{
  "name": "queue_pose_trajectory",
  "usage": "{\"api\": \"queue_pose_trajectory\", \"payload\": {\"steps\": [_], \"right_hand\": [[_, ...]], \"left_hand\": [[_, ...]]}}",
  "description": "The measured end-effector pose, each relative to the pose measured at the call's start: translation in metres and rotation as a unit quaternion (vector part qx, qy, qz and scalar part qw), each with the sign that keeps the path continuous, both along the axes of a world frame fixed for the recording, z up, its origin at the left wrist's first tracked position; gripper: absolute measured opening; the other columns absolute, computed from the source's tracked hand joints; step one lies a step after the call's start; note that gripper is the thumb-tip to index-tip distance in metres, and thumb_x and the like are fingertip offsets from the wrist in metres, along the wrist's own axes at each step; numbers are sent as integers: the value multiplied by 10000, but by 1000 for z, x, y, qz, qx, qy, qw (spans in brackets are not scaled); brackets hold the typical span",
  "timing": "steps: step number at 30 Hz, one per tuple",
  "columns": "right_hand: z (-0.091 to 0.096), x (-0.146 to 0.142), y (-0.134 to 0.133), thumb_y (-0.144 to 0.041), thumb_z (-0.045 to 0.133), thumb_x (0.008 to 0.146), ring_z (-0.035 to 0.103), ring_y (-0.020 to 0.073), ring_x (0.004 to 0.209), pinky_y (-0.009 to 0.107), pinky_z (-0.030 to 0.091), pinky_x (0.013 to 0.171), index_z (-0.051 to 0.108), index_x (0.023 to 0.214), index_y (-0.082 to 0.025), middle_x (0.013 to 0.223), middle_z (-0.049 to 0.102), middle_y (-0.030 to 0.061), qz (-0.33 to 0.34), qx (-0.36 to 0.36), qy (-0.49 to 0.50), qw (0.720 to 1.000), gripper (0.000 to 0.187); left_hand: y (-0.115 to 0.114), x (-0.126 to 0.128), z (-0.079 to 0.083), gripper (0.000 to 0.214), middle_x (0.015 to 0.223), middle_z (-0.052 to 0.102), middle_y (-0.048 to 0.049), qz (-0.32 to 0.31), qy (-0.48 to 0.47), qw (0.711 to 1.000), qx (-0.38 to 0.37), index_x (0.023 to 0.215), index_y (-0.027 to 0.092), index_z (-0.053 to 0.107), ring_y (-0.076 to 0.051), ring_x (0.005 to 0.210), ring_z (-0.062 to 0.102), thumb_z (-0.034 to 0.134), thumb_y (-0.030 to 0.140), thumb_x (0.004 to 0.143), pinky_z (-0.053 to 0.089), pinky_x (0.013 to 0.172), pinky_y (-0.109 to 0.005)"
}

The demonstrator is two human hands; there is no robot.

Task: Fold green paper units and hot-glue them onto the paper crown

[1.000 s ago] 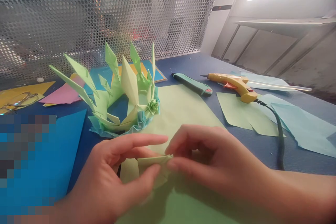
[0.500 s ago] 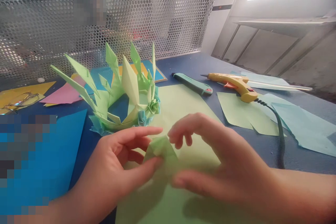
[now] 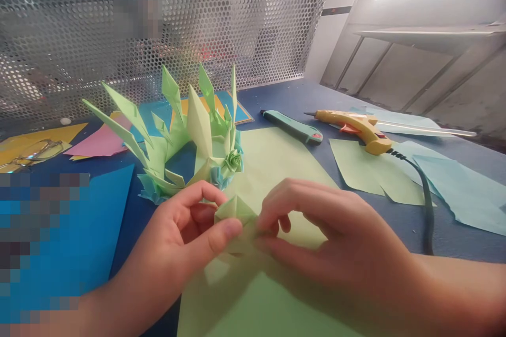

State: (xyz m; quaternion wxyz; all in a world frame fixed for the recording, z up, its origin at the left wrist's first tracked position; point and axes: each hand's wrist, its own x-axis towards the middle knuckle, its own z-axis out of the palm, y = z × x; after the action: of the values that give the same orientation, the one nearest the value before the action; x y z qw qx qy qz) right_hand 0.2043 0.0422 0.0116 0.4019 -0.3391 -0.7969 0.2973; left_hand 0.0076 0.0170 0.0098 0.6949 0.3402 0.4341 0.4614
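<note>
A small folded piece of light green paper point(image 3: 236, 210) is held up between both hands, over a large green sheet point(image 3: 272, 295). My left hand point(image 3: 185, 237) pinches its left side, thumb in front and fingers behind. At its right edge, my right hand point(image 3: 328, 231) closes thumb and forefinger on the paper. Just beyond the hands stands a green paper crown point(image 3: 174, 152) with tall pointed spikes, a green paper rose point(image 3: 232, 160) and blue ruffled pieces along its base.
Behind the large sheet lies a teal utility knife point(image 3: 292, 127). To the right, a yellow glue gun point(image 3: 356, 126) with a black cord rests near cut green and pale blue paper point(image 3: 466, 184). Glasses point(image 3: 35, 152) and coloured sheets are at left; a perforated metal panel point(image 3: 221, 21) stands behind.
My right thumb and forefinger have come together on the right edge of the folded paper. My left forefinger has bent in, and the paper's folded top has tilted to the left.
</note>
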Motion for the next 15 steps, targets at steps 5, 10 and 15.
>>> {"api": "queue_pose_trajectory", "payload": {"steps": [5,10,15], "right_hand": [[0,1,1,-16,718,776,614,62,662,137,508,643,697,824,-202,729,672,-58,-2,4,15,1000,193],[1,0,2,13,718,774,627,53,690,117,510,677,724,793,-186,751,686,-45,1,23,16,1000,200],[0,1,2,-24,784,766,636,44,689,92,519,693,773,884,-173,784,699,-39,5,23,22,999,189]], "left_hand": [[2,-3,-3,176,712,802,72,-3,21,1000,-8,870,260,713,-88,633,759,871,296,802,575,622,-93],[3,-2,-1,218,761,811,51,3,42,999,5,833,231,721,-111,676,760,896,341,763,617,669,-147],[3,-5,0,285,634,720,63,-12,35,999,-3,757,221,646,-104,593,688,888,373,765,589,590,-152]]}}
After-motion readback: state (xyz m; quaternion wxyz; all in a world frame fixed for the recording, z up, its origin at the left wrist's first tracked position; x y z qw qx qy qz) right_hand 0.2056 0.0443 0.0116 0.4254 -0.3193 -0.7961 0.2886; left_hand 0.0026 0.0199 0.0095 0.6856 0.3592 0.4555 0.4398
